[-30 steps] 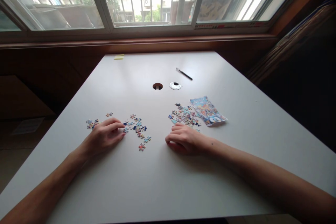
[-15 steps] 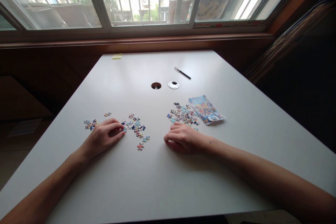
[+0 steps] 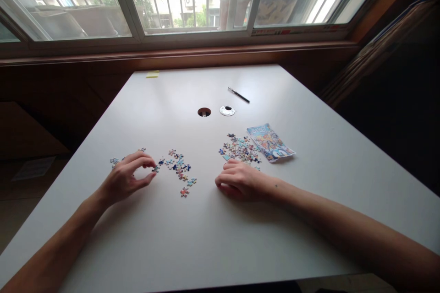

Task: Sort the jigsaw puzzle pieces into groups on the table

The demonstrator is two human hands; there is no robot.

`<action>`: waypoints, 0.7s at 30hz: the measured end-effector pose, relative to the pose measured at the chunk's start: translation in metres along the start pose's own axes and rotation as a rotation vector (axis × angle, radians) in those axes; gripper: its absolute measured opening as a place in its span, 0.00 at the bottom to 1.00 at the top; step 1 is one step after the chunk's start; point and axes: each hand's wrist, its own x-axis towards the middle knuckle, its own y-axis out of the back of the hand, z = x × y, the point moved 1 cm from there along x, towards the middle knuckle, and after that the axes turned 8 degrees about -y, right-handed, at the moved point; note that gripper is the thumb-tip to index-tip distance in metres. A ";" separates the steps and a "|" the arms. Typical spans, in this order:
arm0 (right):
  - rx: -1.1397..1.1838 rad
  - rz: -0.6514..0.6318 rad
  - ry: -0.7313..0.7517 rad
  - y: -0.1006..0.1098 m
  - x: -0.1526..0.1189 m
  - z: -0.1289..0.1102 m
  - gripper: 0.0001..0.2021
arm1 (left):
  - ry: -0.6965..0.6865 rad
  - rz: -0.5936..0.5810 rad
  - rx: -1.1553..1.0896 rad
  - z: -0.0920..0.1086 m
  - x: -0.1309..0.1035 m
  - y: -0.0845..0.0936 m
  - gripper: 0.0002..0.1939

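Thumb and index finger of my left hand [image 3: 129,176] close round a small jigsaw piece [image 3: 156,169] at their tips. To the right of it lies a loose cluster of jigsaw pieces [image 3: 178,163], dark blue, light blue and orange; more pieces [image 3: 114,161] are partly covered behind the hand. My right hand [image 3: 240,181] rests on the tabletop with its fingers curled in, and its fingertips are hidden. Just beyond it spreads a bigger heap of mixed jigsaw pieces [image 3: 242,150]. One orange piece [image 3: 184,192] lies nearest to me between the hands.
A crumpled picture sheet [image 3: 270,142] lies right of the heap. Further back on the white table [image 3: 206,238] are a pen [image 3: 239,94], a round cable hole [image 3: 204,112], its silver cover [image 3: 227,111] and a yellow sticky note [image 3: 152,74]. A barred window stands behind.
My left hand has drawn a little to the left, with the jigsaw piece at its fingertips moving along. My right hand stays where it was.
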 end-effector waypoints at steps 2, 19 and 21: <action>-0.006 -0.005 0.002 -0.001 0.000 0.001 0.07 | 0.051 0.069 0.111 -0.013 -0.005 0.013 0.08; 0.006 -0.002 0.013 -0.001 -0.002 0.004 0.06 | 0.263 -0.050 0.303 -0.038 -0.016 0.024 0.09; 0.004 -0.004 0.012 -0.001 -0.003 0.004 0.07 | 0.263 -0.013 0.277 -0.033 -0.014 0.023 0.10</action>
